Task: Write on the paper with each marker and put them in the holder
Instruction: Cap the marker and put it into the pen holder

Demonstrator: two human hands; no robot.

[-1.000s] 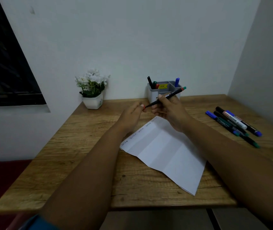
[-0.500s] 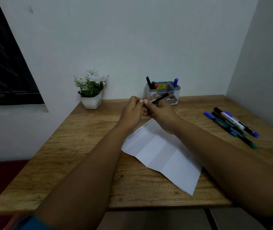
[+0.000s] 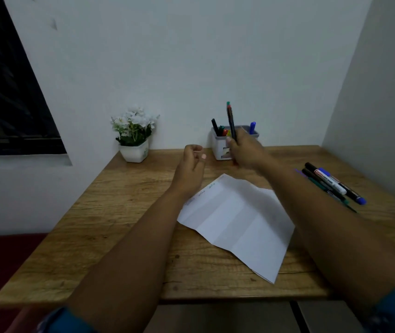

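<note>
Right hand (image 3: 245, 150) grips a marker (image 3: 231, 122) upright in front of the holder (image 3: 218, 146), left hand (image 3: 191, 164) loosely curled and empty; it should line the marker over a free compartment, then lower it straight.

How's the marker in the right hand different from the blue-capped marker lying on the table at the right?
The held marker stands nearly upright in the right hand, in front of the holder; the blue-capped marker lies flat on the table among other markers. The held one's top end is green and red; the lying one's cap is blue. Both have dark barrels.
</note>
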